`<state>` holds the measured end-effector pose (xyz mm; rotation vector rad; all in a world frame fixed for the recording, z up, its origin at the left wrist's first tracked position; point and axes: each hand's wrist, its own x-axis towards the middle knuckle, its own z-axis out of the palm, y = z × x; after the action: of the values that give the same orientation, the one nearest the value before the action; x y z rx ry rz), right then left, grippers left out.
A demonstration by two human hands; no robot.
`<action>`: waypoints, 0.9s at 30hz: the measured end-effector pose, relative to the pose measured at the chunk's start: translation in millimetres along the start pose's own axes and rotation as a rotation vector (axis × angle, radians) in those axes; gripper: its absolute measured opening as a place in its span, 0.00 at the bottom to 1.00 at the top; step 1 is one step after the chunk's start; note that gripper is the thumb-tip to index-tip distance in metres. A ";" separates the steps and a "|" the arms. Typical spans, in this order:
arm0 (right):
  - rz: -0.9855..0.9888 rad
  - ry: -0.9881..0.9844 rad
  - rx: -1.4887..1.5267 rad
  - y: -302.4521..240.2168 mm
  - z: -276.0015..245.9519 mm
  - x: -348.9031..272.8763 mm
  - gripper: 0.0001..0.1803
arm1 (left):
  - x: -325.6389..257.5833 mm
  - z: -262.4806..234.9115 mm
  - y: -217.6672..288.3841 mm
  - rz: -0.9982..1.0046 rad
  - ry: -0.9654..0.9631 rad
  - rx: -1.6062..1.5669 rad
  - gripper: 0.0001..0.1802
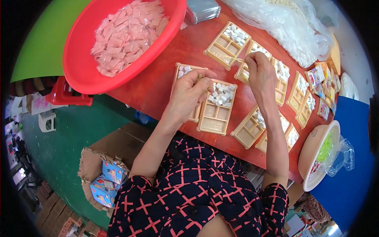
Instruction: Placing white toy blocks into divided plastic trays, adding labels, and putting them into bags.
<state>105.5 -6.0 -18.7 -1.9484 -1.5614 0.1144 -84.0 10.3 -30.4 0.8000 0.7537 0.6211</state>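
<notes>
The left hand (188,93) at frame centre is pinching what looks like a small white block (199,76) over a beige tray (216,114); right hand (259,71), fingers pressed together, is filling another tray (244,71). Placing calls for precise aim.

Dark navy dress (197,189) crossed with a red-pink grid of lines; short sleeves ending above the elbows; forearms bare; left hand (188,94) and right hand (260,73) ungloved.

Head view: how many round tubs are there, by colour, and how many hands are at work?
Red tub: 1
Beige tub: 1
Hands: 2
Total: 4
</notes>
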 end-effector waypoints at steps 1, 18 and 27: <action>0.001 0.003 -0.002 1.8 4.2 1.7 0.05 | -0.7 -1.2 1.5 -0.006 0.044 -0.016 0.08; -0.278 -0.419 0.243 -69.0 -23.6 -67.8 0.06 | -60.8 3.2 -20.7 0.107 -0.051 0.372 0.28; -0.316 -0.267 0.386 -85.0 -2.6 -112.5 0.07 | -104.5 -14.3 -32.4 0.213 0.002 0.674 0.27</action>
<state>1.4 -100.5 -7.5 -1.4145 -1.8399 0.5201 -149.5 -78.4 -26.6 1.5133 0.8985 0.5572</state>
